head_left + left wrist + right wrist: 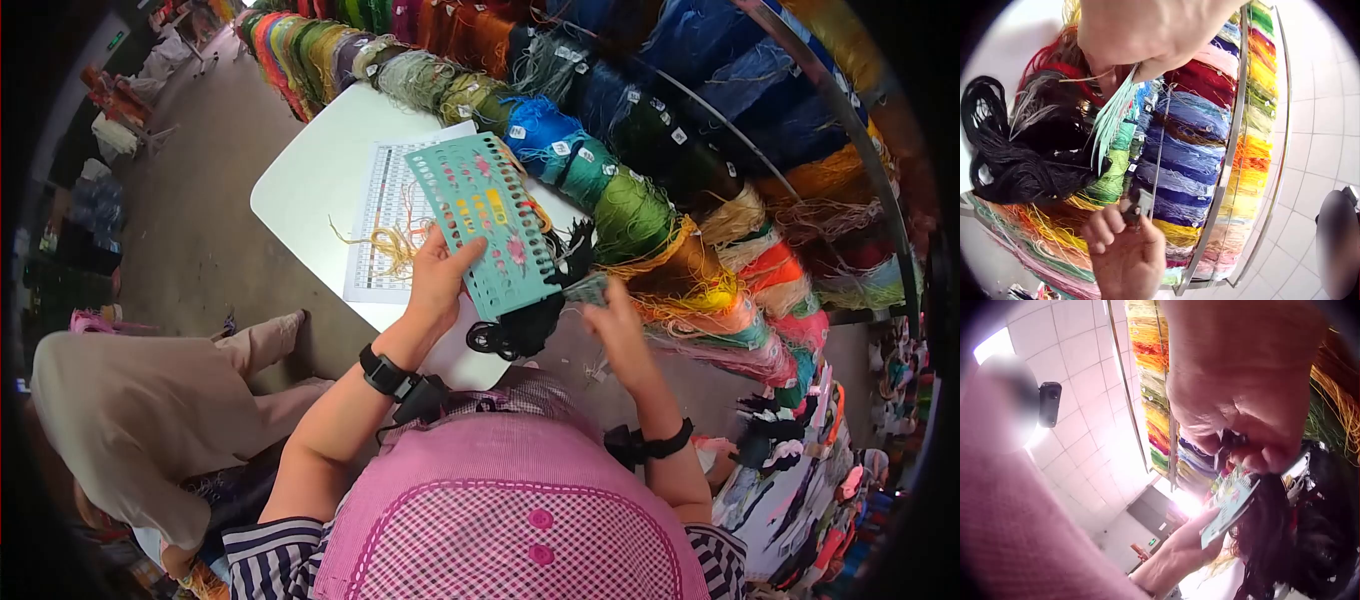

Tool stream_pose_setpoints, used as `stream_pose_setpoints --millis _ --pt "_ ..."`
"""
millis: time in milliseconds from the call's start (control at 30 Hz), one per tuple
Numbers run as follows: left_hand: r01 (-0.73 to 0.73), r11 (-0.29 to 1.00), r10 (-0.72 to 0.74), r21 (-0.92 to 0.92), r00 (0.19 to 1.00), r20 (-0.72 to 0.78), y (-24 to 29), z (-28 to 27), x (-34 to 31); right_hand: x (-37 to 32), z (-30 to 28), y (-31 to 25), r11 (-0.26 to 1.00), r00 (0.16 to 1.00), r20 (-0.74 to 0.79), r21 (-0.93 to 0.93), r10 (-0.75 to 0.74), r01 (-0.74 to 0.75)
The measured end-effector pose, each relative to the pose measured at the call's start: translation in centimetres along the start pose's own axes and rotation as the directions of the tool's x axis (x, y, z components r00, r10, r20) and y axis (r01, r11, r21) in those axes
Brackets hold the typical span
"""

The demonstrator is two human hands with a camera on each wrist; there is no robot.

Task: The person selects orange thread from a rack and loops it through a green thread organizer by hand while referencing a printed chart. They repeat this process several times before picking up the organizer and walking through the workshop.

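The fingers of the left hand (445,275) pinch a green card (470,215) by one long edge, the thumb lying flat across its face. The fingers of the right hand (622,325) are curled round a small dark-and-silver tool (1139,207) (its exact kind is hard to make out), just beside the card's lower corner. The card is held over the desk (295,190), overlapping a printed sheet (385,165). It bears rows of small round spots, pink flowers and a yellow block, with a line of holes along the edge nearer the rack.

Thin yellow thread (388,243) lies loosely on the sheet, left of the card. A bundle of black yarn (532,328) shows below and behind the card's lower end, near the right hand. Past the desk, skeins (632,212) in blue, green, orange and pink hang close together on the rack (893,185), many with small white labels. Nearest the camera is a pink checked apron (500,515), with striped sleeves (270,550) at its sides. To the left is another person (125,385) in beige clothing.
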State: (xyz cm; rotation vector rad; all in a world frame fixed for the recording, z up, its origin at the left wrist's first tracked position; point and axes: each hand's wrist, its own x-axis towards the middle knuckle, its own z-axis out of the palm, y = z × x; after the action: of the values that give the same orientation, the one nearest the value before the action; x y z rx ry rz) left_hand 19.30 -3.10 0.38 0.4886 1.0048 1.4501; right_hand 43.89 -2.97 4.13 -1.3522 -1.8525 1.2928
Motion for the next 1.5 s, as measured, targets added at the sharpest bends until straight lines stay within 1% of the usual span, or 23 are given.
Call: stream_pose_setpoints --millis 33,100,133,200,233,300,533,600,633,700,733,900,967,1100,1167,1200,1267,1300,1367,1400,1433,1467,1500 --pt "-0.009 0.999 0.007 -0.038 0.999 -0.034 0.1 0.3 0.2 -0.7 0.4 0.2 0.965 0.984 0.133 0.215 0.121 -0.148" --pt "-0.004 0.998 0.002 -0.059 0.999 -0.036 0.0 0.6 0.3 -1.9 0.7 0.0 0.913 0.925 0.348 0.31 0.152 -0.266" --pt "0.013 0.997 -0.016 -0.075 0.999 -0.045 0.1 0.9 0.2 -2.0 1.2 0.5 0.91 0.927 0.34 0.314 0.158 -0.27" --pt "0.041 0.995 -0.046 -0.091 0.998 -0.046 0.0 1.4 -0.1 -2.2 2.4 2.3 0.826 0.918 0.357 0.456 0.171 -0.331" --pt "0.039 0.995 -0.044 -0.091 0.997 -0.056 0.0 1.6 -0.3 -2.3 2.8 2.7 0.824 0.919 0.352 0.458 0.176 -0.334" --pt "0.034 0.996 -0.04 -0.087 0.997 -0.064 0.0 1.7 -0.4 -1.9 3.4 2.9 0.768 0.907 0.361 0.51 0.218 -0.388" --pt "-0.045 0.991 0.039 -0.122 0.998 -0.048 -0.4 1.4 -0.8 -0.1 3.7 0.9 0.816 0.907 0.367 0.448 0.205 -0.365" --pt "-0.058 0.99 0.052 -0.125 0.997 -0.05 -0.3 1.2 -0.7 0.7 3.7 0.2 0.798 0.889 0.368 0.43 0.272 -0.422" --pt "-0.071 0.989 0.063 -0.128 0.996 -0.063 -0.4 1.0 -0.6 1.0 3.8 0.1 0.803 0.886 0.381 0.422 0.264 -0.421" --pt "-0.125 0.977 0.117 -0.176 0.992 -0.053 -0.8 0.8 -0.2 1.4 3.6 0.1 0.792 0.87 0.391 0.406 0.3 -0.456" --pt "-0.147 0.973 0.136 -0.177 0.988 -0.07 -0.9 0.8 -0.1 1.5 3.7 -0.1 0.8 0.875 0.381 0.4 0.298 -0.446" --pt "-0.147 0.968 0.127 -0.204 0.986 -0.105 -1.0 0.4 0.3 2.0 3.9 -0.3 0.806 0.872 0.388 0.386 0.3 -0.449" --pt "-0.217 0.965 0.207 -0.146 0.975 -0.076 -1.0 0.3 0.3 2.0 3.9 -0.4 0.785 0.871 0.404 0.428 0.279 -0.449" --pt "-0.212 0.971 0.205 -0.106 0.976 -0.073 -0.7 0.5 0.3 2.3 3.6 -0.2 0.78 0.867 0.425 0.437 0.259 -0.447" --pt "-0.158 0.98 0.152 -0.121 0.987 -0.057 -0.5 1.2 -0.4 2.4 3.5 -0.4 0.781 0.876 0.4 0.441 0.269 -0.442" --pt "-0.164 0.979 0.158 -0.118 0.986 -0.057 -0.7 1.4 -0.3 2.5 3.6 -0.3 0.783 0.877 0.401 0.443 0.263 -0.437" --pt "-0.243 0.962 0.237 -0.124 0.97 -0.063 -1.3 1.7 -0.2 2.5 4.0 0.2 0.765 0.894 0.345 0.479 0.286 -0.43" --pt "-0.229 0.962 0.224 -0.149 0.973 -0.052 -1.8 1.7 0.0 2.4 4.2 0.1 0.767 0.892 0.361 0.478 0.274 -0.429" --pt "-0.256 0.96 0.254 -0.111 0.967 -0.032 -2.2 1.6 0.2 2.2 3.8 -0.3 0.788 0.853 0.369 0.364 0.368 -0.497" --pt "-0.264 0.959 0.261 -0.104 0.965 -0.039 -1.9 1.3 -0.1 2.3 3.1 -0.4 0.876 0.873 0.273 0.161 0.404 -0.455" --pt "-0.231 0.969 0.232 -0.09 0.973 -0.001 -1.5 1.1 -0.4 2.6 2.3 0.2 0.936 0.928 0.119 -0.016 0.352 -0.353" --pt "-0.197 0.977 0.2 -0.075 0.979 0.037 -1.3 1.0 -0.8 3.2 1.4 0.7 0.971 0.977 -0.034 -0.115 0.209 -0.211" --pt "-0.196 0.978 0.199 -0.069 0.979 0.033 -1.3 0.8 -1.3 3.8 1.2 0.6 0.969 0.984 -0.17 -0.23 0.046 -0.085"
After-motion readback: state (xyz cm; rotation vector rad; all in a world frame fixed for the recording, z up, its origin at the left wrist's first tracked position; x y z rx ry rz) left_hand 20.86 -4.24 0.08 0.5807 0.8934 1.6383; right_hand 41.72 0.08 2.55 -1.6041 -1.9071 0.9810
